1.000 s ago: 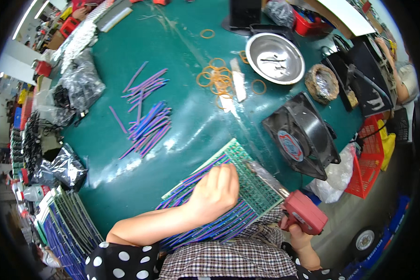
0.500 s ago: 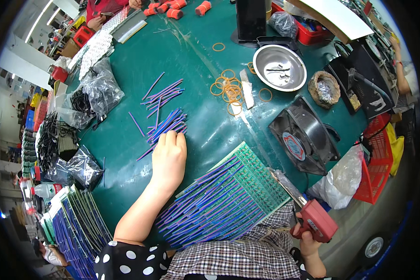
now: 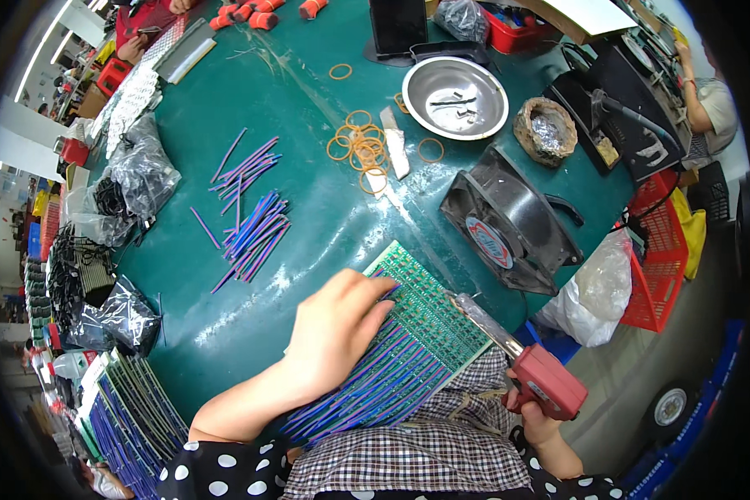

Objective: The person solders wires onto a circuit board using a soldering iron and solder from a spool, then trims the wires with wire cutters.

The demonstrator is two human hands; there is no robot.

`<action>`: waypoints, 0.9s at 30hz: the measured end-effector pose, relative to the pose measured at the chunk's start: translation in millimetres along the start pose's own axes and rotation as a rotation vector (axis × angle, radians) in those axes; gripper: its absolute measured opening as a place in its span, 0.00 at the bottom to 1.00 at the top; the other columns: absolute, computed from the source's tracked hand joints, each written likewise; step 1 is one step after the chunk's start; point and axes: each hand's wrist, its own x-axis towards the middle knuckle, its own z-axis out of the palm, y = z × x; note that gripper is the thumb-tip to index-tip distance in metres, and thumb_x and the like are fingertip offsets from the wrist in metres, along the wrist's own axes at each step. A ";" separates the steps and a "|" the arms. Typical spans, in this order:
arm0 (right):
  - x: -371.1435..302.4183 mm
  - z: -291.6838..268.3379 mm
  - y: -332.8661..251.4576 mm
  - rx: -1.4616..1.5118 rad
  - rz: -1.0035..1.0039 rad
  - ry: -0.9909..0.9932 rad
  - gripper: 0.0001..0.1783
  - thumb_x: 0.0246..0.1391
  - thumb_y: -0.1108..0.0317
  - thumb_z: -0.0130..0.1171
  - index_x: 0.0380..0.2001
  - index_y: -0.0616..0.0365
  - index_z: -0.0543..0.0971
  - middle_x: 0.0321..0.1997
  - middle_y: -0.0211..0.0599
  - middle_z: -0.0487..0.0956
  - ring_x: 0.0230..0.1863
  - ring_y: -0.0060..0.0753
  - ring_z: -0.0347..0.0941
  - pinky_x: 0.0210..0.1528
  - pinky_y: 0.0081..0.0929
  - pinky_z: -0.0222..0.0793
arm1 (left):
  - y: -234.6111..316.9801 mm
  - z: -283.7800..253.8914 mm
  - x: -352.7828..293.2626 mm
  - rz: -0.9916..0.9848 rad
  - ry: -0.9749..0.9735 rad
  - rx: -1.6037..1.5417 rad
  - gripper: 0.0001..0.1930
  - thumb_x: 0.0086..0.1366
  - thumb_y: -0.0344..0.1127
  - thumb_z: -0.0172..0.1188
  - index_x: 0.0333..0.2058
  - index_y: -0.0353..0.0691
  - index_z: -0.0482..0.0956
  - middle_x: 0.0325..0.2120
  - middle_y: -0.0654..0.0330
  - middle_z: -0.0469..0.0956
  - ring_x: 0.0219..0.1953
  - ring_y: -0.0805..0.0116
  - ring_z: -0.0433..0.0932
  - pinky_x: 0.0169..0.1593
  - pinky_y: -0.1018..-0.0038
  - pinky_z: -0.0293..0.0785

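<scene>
My left hand (image 3: pixel 332 327) is closed in a pinch over the upper left edge of a green circuit board panel (image 3: pixel 446 321). A short blue-and-purple wire (image 3: pixel 389 292) shows at its fingertips. Many such wires (image 3: pixel 383 392) lie in rows across the panel, which rests at the table edge by my checked apron. In my right hand (image 3: pixel 540 427) is a red soldering gun (image 3: pixel 552 382). Its metal tip end points up and left, beside the panel's right corner. A loose pile of wires (image 3: pixel 258 237) lies on the green table beyond my left hand.
Rubber bands (image 3: pixel 362 148), a steel bowl (image 3: pixel 456 98) and a black fan (image 3: pixel 508 225) stand ahead. Stacked wired boards (image 3: pixel 133 417) and plastic bags (image 3: pixel 144 162) line the left side. A red crate (image 3: pixel 658 258) is at right. Other people sit at the far left and far right.
My left hand has left the wire pile and come right and toward me, over the panel's edge, with a wire in its fingers. The view has shifted; my right hand keeps the soldering gun.
</scene>
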 end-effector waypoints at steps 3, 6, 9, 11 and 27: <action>2.5 -7.4 0.8 -0.028 -0.010 -0.051 0.46 0.44 0.62 0.70 0.60 0.70 0.58 0.33 0.43 0.77 0.25 0.26 0.73 0.25 0.20 0.69 | -8.2 18.2 -6.8 0.261 0.043 0.301 0.13 0.48 0.26 0.62 0.36 0.35 0.79 0.28 0.57 0.73 0.28 0.64 0.74 0.29 0.71 0.72; 2.2 -6.9 6.2 -0.037 -0.014 -0.073 0.44 0.44 0.61 0.70 0.59 0.71 0.59 0.29 0.42 0.77 0.25 0.25 0.73 0.25 0.19 0.68 | -10.8 31.8 -10.9 0.403 0.107 0.458 0.15 0.46 0.27 0.59 0.37 0.32 0.79 0.29 0.56 0.74 0.29 0.64 0.74 0.29 0.72 0.72; 9.6 7.4 2.1 -0.025 -0.050 -0.049 0.41 0.45 0.59 0.69 0.56 0.72 0.62 0.28 0.41 0.78 0.24 0.25 0.74 0.25 0.19 0.68 | -13.1 36.3 -9.9 0.479 0.109 0.562 0.15 0.46 0.28 0.58 0.35 0.30 0.79 0.29 0.57 0.74 0.29 0.67 0.74 0.29 0.76 0.72; 14.2 8.5 1.1 -0.040 -0.072 -0.053 0.40 0.46 0.58 0.69 0.55 0.72 0.64 0.27 0.40 0.78 0.25 0.25 0.75 0.25 0.19 0.69 | -11.9 36.7 -9.6 0.490 0.083 0.590 0.13 0.47 0.28 0.59 0.33 0.30 0.79 0.28 0.58 0.75 0.29 0.70 0.74 0.30 0.80 0.71; 42.4 -2.3 11.5 -0.639 -0.406 -0.289 0.39 0.39 0.51 0.72 0.47 0.70 0.72 0.31 0.41 0.81 0.28 0.38 0.80 0.31 0.27 0.75 | -10.3 42.4 -10.5 0.372 0.111 0.550 0.18 0.44 0.28 0.57 0.38 0.30 0.79 0.30 0.57 0.74 0.28 0.67 0.74 0.27 0.76 0.69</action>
